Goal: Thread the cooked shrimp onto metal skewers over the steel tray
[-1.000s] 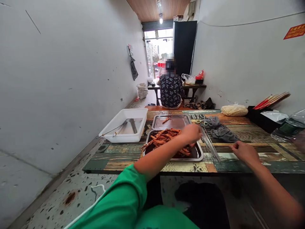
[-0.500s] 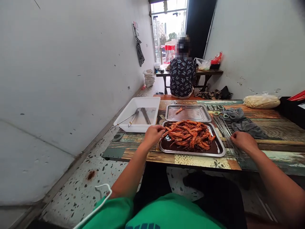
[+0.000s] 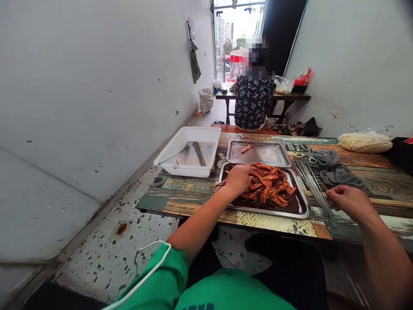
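Note:
My left hand [image 3: 238, 181] reaches over the steel tray [image 3: 301, 202], its fingers curled into a pile of reddish, sauce-coated meat pieces [image 3: 267, 185]. Thin ends of some pieces stick out past the tray's left rim, under that hand. Dark sauce covers the tray floor. My right hand [image 3: 350, 202] is closed in a pinch at the right, and a thin metal skewer [image 3: 319, 180] runs up and left from its fingertips. Beside it lies a loose bundle of metal skewers [image 3: 314, 189]. Behind the pile, one skewered piece [image 3: 246, 148] rests in a second steel tray [image 3: 280, 157].
A white plastic tub [image 3: 201, 172] with several skewers stands left of the trays. Scissors [image 3: 311, 159] and a grey cloth [image 3: 342, 176] lie to the right, with a bag of pale sticks [image 3: 364, 141] behind. A person [image 3: 253, 101] sits facing away at a farther table [image 3: 300, 97].
My left hand has moved right, from the pile's left edge onto the meat. The right hand has turned and lifted slightly beside the skewers. The view has shifted a little.

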{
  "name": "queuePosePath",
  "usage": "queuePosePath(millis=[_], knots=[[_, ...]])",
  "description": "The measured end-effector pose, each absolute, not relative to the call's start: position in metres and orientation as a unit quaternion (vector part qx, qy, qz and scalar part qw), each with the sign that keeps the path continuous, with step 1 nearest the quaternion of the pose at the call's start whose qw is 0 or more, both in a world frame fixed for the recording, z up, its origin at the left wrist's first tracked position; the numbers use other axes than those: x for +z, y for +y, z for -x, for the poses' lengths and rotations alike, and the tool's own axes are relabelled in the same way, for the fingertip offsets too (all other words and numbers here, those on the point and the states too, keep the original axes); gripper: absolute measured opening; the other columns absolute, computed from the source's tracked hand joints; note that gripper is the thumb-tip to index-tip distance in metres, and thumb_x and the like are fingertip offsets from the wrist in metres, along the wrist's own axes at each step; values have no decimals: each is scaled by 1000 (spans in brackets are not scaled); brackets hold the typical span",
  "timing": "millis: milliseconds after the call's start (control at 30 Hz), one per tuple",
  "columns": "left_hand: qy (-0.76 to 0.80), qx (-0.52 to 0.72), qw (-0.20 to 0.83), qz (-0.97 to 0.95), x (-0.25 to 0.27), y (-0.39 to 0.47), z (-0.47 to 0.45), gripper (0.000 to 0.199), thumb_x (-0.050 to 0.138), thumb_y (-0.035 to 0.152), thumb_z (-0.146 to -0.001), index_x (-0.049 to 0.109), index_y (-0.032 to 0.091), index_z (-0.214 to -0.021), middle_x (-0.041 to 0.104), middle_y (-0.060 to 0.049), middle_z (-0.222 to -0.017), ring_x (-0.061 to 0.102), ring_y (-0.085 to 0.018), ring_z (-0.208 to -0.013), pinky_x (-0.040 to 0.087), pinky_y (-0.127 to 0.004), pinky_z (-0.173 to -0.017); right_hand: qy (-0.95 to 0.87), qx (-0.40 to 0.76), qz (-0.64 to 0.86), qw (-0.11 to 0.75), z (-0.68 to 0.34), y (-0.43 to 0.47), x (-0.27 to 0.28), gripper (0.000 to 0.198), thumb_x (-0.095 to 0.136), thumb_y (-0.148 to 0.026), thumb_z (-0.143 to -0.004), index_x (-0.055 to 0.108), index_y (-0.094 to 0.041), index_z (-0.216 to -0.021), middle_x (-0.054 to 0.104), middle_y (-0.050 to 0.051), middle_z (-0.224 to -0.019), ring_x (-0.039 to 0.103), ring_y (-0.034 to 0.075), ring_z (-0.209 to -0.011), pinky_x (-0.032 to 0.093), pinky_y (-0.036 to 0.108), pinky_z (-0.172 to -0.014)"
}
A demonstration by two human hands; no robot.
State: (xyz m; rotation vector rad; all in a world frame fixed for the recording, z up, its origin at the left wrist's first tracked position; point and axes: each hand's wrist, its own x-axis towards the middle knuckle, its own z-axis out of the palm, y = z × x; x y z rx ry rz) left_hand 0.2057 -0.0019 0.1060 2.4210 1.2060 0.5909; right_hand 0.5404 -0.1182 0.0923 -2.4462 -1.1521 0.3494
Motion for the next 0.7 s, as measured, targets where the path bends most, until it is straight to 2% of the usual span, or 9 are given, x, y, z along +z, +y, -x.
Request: queuePosePath(millis=[133, 233, 300, 367, 467, 633, 700], knots=[[388, 179, 86, -900, 104, 2, -213, 30, 60, 22, -85, 72, 25, -112, 61, -9, -108, 54, -25, -108, 44, -35, -96, -307, 271, 767, 493, -500, -156, 86, 19, 64, -37, -63, 54, -21, -63, 49, 0, -47, 41, 12, -40, 30, 26, -40], [358, 162, 53, -918, 103, 4, -218, 26, 54, 20, -88, 74, 23, -104, 58, -10, -109, 51, -25, -110, 42, -36, -98, -261, 342, 674, 600, -464, -183, 82, 28, 75, -39, -55, 61, -23, -72, 52, -1, -59, 31, 7, -38, 20, 22, -35], [355, 158, 46, -920, 103, 4, -222, 27, 50, 20, -90, 73, 22, -104, 58, -10, -108, 51, -25, -108, 43, -37, -97, -238, 380, 647, 617, -445, -200, 79, 35, 78, -41, -55, 67, -26, -84, 51, -2, -64, 26, 4, -38, 18, 21, -34], [358, 162, 46, -919, 103, 3, -226, 27, 48, 21, -92, 72, 22, -104, 58, -10, -106, 53, -24, -106, 44, -36, -95, -240, 396, 636, 617, -432, -214, 75, 37, 77, -46, -61, 70, -29, -93, 46, -2, -63, 25, 4, -38, 18, 21, -33], [374, 174, 70, -908, 105, -3, -229, 25, 48, 21, -92, 71, 20, -102, 63, -10, -103, 58, -23, -102, 46, -34, -92, -268, 367, 634, 626, -419, -231, 66, 31, 70, -51, -73, 69, -29, -94, 43, -2, -61, 28, 5, -38, 22, 22, -32], [417, 286, 218, -835, 105, -18, -222, 23, 53, 22, -90, 69, 23, -105, 71, -6, -103, 64, -22, -100, 47, -31, -90, -275, 358, 646, 615, -402, -246, 52, 39, 70, -51, -76, 66, -29, -109, 50, 0, -68, 36, 9, -45, 30, 21, -33], [432, 345, 306, -775, 102, -23, -219, 20, 56, 22, -87, 70, 22, -101, 73, -5, -94, 67, -20, -91, 49, -28, -84, -267, 371, 650, 608, -394, -247, 49, 45, 73, -51, -75, 65, -27, -113, 52, 0, -69, 39, 9, -48, 32, 20, -35]])
